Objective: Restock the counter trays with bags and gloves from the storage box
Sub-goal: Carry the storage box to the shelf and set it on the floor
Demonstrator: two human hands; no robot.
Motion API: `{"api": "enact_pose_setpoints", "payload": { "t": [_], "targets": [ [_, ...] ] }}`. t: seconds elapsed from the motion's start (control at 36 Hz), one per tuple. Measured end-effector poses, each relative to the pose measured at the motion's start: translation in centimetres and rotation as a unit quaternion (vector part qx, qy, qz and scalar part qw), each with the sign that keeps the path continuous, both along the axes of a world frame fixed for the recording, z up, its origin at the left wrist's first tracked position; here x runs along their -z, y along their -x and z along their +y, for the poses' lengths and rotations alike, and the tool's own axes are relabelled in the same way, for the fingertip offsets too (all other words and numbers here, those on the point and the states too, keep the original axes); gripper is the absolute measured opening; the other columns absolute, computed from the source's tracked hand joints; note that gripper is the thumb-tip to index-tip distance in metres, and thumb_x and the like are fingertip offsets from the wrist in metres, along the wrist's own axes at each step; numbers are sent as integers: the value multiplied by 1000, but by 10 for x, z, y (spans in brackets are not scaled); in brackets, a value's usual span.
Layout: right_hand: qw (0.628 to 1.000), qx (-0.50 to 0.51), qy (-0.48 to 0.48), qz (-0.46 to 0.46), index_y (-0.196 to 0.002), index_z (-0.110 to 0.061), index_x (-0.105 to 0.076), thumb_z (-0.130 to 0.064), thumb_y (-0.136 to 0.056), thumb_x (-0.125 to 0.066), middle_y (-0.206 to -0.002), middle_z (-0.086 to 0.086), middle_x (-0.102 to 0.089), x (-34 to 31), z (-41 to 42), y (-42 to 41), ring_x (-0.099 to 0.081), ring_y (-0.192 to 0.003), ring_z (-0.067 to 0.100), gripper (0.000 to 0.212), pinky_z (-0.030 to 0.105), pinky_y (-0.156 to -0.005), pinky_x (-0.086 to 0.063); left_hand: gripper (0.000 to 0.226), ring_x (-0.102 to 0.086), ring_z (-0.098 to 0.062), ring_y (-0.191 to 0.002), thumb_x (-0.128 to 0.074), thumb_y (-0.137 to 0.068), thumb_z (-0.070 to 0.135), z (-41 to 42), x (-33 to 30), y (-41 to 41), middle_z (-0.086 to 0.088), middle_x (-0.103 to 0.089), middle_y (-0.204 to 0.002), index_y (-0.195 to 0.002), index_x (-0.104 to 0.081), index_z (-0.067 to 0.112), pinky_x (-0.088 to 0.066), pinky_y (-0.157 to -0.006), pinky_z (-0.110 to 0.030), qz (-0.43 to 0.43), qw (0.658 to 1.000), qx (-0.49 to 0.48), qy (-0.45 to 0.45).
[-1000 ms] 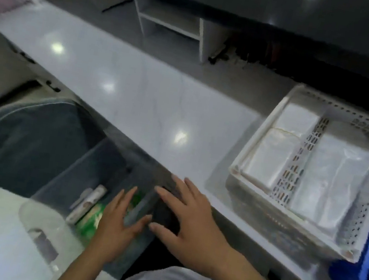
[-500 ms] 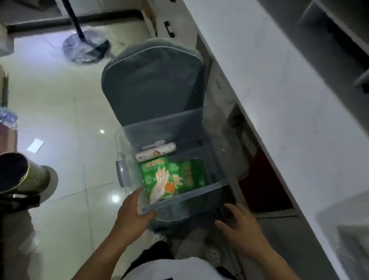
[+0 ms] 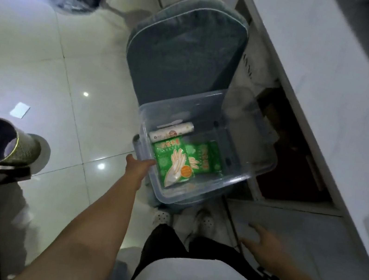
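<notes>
The left hand (image 3: 138, 165) reaches down at the end of a straight, bare forearm and grips the near left rim of the clear plastic storage box (image 3: 249, 175), fingers curled over the edge and partly hidden behind the wall. The box is a rounded rectangle of thin, glossy transparent plastic, resting on a padded grey-blue seat cushion (image 3: 186, 49) with pale piping. Inside it lie two flat green glove packets: the nearer glove packet (image 3: 174, 161) printed with a pale hand shape and an orange disc, the second glove packet (image 3: 207, 159) beside it to the right, their edges overlapping. Behind them a white roll of bags (image 3: 171, 131) lies on its side against the far wall. The right hand (image 3: 263, 247) hangs open and empty, fingers spread, well apart from the box, below the white counter (image 3: 334, 86). Glossy pale floor tiles (image 3: 46, 55) surround everything.
</notes>
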State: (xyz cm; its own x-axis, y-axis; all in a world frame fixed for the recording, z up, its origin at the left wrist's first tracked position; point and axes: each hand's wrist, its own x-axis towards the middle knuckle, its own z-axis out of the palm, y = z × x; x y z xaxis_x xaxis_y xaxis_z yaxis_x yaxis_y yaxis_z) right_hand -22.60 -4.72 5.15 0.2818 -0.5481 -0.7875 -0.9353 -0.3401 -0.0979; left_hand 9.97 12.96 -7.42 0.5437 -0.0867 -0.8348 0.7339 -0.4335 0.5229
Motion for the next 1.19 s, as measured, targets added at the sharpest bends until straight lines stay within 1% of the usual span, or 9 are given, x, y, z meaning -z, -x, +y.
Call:
{"api": "enact_pose_setpoints", "payload": {
  "t": [0.11, 0.25, 0.39, 0.53, 0.69, 0.81, 0.97, 1.11, 1.19],
  "targets": [
    [1000, 17, 21, 6, -146, -16, -43, -36, -93, -62, -150, 13, -42, -8, -4, -5, -43, -135, 28, 60, 30, -106, -35, 71, -60, -33, -105, -83, -70, 18, -10, 2, -2, -17, -54, -130, -131, -48, 8, -48, -79, -32, -60, 995, 30, -69],
    [999, 28, 29, 1, -144, -15, -46, -35, -92, -63, -148, 14, -45, -10, -5, -10, -46, -133, 29, 58, 33, -108, -37, 46, -56, -28, -79, -73, -74, 14, -20, 0, -3, -20, -52, -123, -118, -60, 4, -50, -75, -30, -108, 986, 71, -110],
    [999, 39, 5, -23, -143, -14, -47, -30, -92, -64, -142, 17, -50, -6, -6, -22, -50, -127, 31, 56, 33, -100, -41, 44, -62, -38, -96, -69, -74, 9, -4, -1, 3, -19, -58, -115, -116, -55, 11, -56, -82, -43, -155, 981, 75, -95],
    [992, 72, 1, -105, -132, -13, -56, -22, -90, -67, -98, 17, -62, -1, -14, -46, -61, -83, 29, 45, 32, -77, -47, 66, -63, -35, -98, -63, -77, 1, 17, -4, 6, -12, -63, -114, -135, -48, 29, -51, -73, -35, -200, 974, 48, -93],
    [971, 136, 5, -196, -122, -5, -62, -14, -91, -64, -95, 12, -69, 10, -41, -78, -63, -75, 21, 33, 33, -71, -50, 70, -63, -34, -99, -61, -80, 4, 18, -24, 7, -7, -63, -120, -139, -45, 38, -55, -81, -42, -220, 965, 50, -131],
    [957, 162, 62, -233, -126, -4, -60, -16, -91, -62, -113, 16, -65, 27, -72, -101, -63, -104, 31, 37, 39, -88, -51, 66, -64, -35, -98, -55, -80, 8, 30, -28, 5, -8, -64, -117, -138, -46, 40, -56, -82, -46, -239, 956, 37, -166],
    [953, 178, 81, -231, -134, -7, -54, -30, -86, -69, -129, 19, -58, 62, -117, -133, -59, -114, 33, 55, 29, -87, -45, 77, -59, -35, -113, -52, -80, -9, 82, -10, 6, -11, -59, -132, -145, -42, 33, -53, -94, -44, -189, 964, -1, -185],
    [926, 302, -43, -222, -134, -7, -51, -30, -79, -78, -109, 4, -63, 89, -147, -159, -61, -86, 21, 65, 28, -67, -52, 82, -56, -23, -97, -58, -79, -11, 98, 1, 7, -9, -60, -123, -145, -41, 35, -47, -78, -31, -170, 968, 6, -187],
    [922, 289, -188, -175, -124, -9, -63, -41, -76, -77, -110, 11, -72, 106, -163, -176, -69, -98, 33, 59, 43, -82, -58, 84, -56, -22, -96, -59, -79, -11, 98, 2, 6, -1, -57, -115, -147, -38, 35, -44, -72, -25, -164, 969, 8, -186]
  ]
}}
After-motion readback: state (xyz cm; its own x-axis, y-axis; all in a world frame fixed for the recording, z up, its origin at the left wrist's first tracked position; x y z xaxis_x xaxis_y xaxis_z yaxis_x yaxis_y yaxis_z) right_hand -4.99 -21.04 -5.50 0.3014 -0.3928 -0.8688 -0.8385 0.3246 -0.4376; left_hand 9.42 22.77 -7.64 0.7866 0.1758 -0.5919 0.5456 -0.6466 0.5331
